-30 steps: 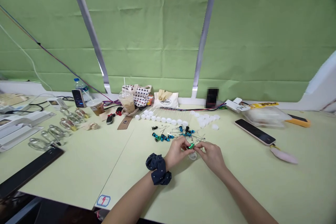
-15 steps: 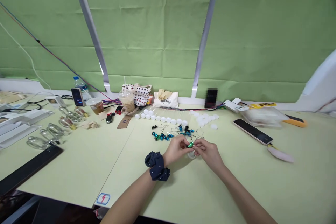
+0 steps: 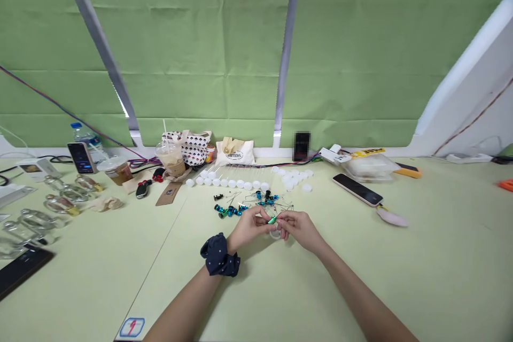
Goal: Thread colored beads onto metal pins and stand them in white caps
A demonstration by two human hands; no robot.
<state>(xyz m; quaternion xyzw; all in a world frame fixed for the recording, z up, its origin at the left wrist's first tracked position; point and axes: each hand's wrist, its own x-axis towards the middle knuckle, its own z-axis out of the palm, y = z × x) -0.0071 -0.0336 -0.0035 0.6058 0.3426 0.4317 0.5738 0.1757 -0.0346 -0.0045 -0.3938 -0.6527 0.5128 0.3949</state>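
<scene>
— What are those hands doing over there?

— The left hand (image 3: 249,228) is pinching a small green piece (image 3: 272,219) between thumb and fingers, and the right hand (image 3: 301,231) is pinching it at the other end.

— So both are grasping the same thing?

— Yes, and they're holding it just above the worktop (image 3: 401,288), over a pale ring (image 3: 275,234). The fingers are partly covering that, so I can't tell whether they're touching it. A dark scrunchie (image 3: 218,255) is circling the left wrist.

— And just past the fingers?

— Towards the far edge, blue and black pieces (image 3: 234,211) are lying in loose heaps, with thin metal wires (image 3: 286,206) straggling beside them. Beyond those, a row of white caps (image 3: 232,184) is stretching sideways, and another cluster of caps (image 3: 295,174) is sitting to its right.

— What about the sides?

— Towards the right side, a phone (image 3: 356,189) is lying flat with a pink charm (image 3: 391,218) trailing from it. Towards the left, a brown card (image 3: 169,193) and a car key (image 3: 143,189) are lying near an iced drink (image 3: 173,160), and glass bottles (image 3: 62,204) are crowding farther out.

— Along the edges?

— A white bag (image 3: 235,153) is leaning at the far edge; a label with a red 9 (image 3: 132,326) is sticking near the front edge.
</scene>
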